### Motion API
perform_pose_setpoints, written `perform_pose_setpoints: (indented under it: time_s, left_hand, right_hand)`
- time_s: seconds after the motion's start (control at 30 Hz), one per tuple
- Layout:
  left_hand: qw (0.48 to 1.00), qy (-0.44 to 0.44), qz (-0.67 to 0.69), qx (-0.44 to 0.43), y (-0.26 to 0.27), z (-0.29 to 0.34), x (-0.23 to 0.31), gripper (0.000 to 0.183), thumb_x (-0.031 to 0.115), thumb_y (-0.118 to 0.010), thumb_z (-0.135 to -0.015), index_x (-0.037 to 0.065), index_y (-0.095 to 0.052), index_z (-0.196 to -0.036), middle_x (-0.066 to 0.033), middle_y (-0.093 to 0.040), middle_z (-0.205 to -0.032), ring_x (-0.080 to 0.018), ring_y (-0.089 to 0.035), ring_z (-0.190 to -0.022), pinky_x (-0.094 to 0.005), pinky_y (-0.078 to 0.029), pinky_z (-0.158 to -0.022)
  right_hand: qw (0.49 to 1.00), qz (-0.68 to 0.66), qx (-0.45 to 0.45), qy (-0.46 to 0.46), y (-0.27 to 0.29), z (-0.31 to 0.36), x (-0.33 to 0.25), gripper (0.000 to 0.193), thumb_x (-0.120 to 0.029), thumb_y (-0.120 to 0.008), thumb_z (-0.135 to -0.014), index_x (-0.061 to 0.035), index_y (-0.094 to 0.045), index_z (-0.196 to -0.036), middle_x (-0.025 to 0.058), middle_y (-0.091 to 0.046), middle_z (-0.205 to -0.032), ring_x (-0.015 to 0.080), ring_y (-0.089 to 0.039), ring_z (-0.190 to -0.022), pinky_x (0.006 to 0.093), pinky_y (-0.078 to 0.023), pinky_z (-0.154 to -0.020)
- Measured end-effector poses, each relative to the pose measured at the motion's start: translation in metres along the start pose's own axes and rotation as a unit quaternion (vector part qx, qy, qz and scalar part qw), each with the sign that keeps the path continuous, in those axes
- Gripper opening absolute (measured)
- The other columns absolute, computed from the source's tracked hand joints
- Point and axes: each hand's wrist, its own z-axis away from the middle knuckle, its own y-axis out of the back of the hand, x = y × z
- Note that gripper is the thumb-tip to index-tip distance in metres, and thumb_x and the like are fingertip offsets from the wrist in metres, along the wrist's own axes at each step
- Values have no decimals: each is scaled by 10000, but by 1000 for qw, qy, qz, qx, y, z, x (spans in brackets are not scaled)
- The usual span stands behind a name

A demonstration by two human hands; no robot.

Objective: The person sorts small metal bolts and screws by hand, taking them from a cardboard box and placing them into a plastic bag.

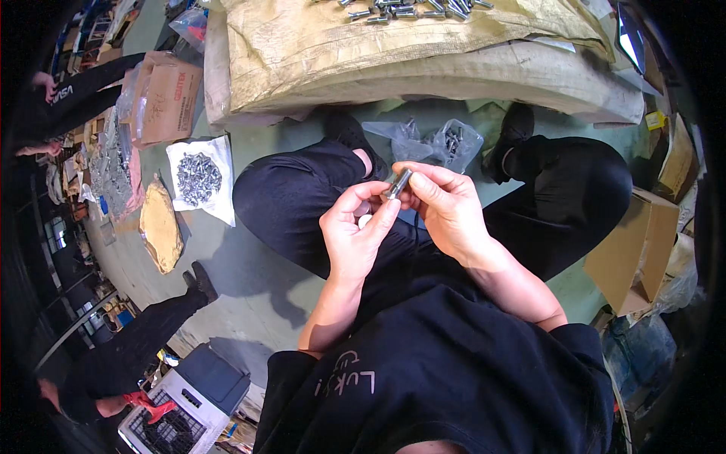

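Note:
Above my lap, a short silvery bolt (399,184) is pinched between the fingertips of both hands, tilted up to the right. My left hand (349,236) grips its lower end, and small round pale discs (364,219) show inside the curled fingers; their kind is unclear. The upper end lies between the thumb and fingers of my right hand (451,214). Beyond my hands, clear plastic bags (456,144) with metal pieces rest on the floor between my feet. A pile of similar bolts (408,12) lies on the covered work surface (423,64) ahead.
To the left, a white sheet (219,208) bears many small metal parts, near a tan slab (161,227) and a cardboard box (165,98). An open carton (631,250) stands at right. Other people are at left, one red-gloved hand (151,407) beside a grey-white grilled unit (181,416).

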Motion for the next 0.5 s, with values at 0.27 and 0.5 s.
perform_pose_setpoints:
  time_s: [0.27, 0.5]
  left_hand:
    - [994, 25, 98, -30, 7, 0, -1, 146, 51, -533, -832, -28, -543, -955, -104, -585, -771, -63, -446, -495, -166, -352, -424]
    - [995, 30, 92, -27, 7, -1, 3, 152, 36, -537, -824, -27, -541, -962, -109, -589, -796, -57, -450, -514, -166, -353, -424]
  right_hand:
    - [999, 14, -27, 26, -2, 1, -1, 221, -96, -574, -814, 28, -595, -996, 83, -623, -803, 120, -576, -689, 227, -465, -652]
    - [998, 29, -49, 25, 1, 1, -1, 219, -100, -587, -805, 13, -603, -992, 65, -610, -824, 125, -520, -691, 263, -437, -656]
